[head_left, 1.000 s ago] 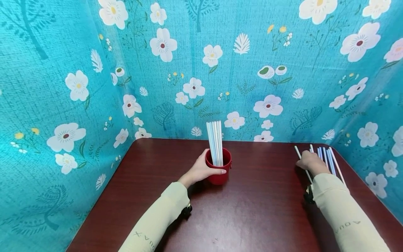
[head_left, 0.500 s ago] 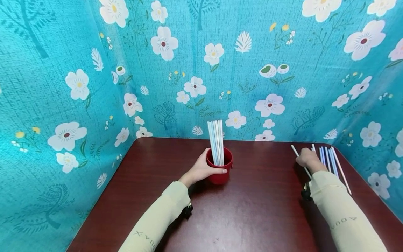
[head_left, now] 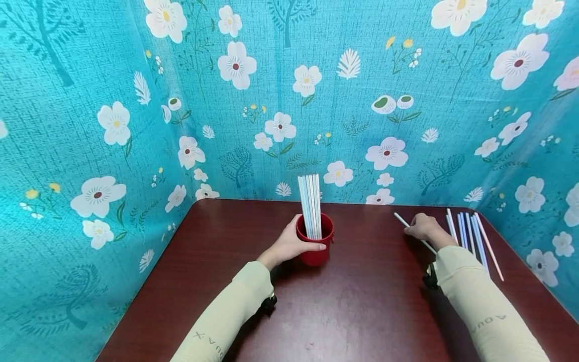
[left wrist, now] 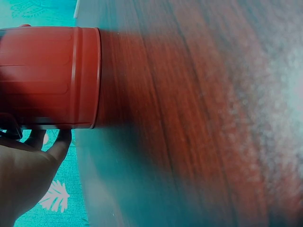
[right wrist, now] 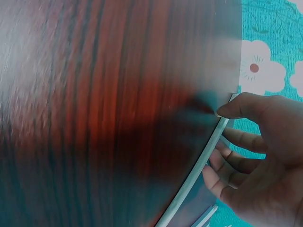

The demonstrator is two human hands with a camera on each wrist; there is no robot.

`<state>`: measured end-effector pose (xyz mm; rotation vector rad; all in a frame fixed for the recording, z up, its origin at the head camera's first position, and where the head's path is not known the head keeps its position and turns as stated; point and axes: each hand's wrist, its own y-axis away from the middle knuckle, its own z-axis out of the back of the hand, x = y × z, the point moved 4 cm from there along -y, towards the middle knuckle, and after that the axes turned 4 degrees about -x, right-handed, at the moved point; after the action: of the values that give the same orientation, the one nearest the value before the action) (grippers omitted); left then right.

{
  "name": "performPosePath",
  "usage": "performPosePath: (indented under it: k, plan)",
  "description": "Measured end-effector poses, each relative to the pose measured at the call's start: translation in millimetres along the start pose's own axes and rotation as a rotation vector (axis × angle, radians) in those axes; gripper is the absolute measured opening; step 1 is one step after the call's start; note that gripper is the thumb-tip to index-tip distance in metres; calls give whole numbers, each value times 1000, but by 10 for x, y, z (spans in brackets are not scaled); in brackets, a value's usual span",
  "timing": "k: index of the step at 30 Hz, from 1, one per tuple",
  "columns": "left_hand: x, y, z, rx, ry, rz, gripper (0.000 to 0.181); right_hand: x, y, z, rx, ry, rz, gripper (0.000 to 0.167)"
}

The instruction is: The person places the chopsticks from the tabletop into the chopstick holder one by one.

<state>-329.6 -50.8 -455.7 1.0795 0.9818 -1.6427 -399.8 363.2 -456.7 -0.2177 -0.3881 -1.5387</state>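
My left hand [head_left: 289, 245] grips a small red bucket [head_left: 315, 255] near the table's back edge, thumb across its front. Out of the bucket leans a bundle of several long thin sticks [head_left: 309, 206], white and pale blue. Toward the right of the table, my right hand [head_left: 424, 227] pinches one pale stick [head_left: 400, 219], which slants low over the tabletop. From the right wrist view, thumb and fingertips meet the stick [right wrist: 189, 177] near its upper end. In the left wrist view the bucket's side [left wrist: 47, 75] fills the upper left, and fingers [left wrist: 59, 144] of my left hand touch it.
Several more sticks [head_left: 470, 234], white, blue and pinkish, lie side by side at the table's right end. The dark red wooden table [head_left: 353, 301] has a rounded back edge against a turquoise flowered cloth [head_left: 353, 120].
My right hand has moved left with the pale stick, away from the other sticks on the right. The left hand and the bucket have stayed in place.
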Motion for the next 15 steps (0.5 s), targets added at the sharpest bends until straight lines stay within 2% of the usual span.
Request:
performPosePath:
  k: [8, 15]
  plan:
    - [2, -2, -4, 1, 2, -3, 83, 131, -87, -77, 38, -3, -1, 30]
    - [18, -5, -5, -1, 2, -2, 84, 262, -110, -111, 37, 19, 20, 28]
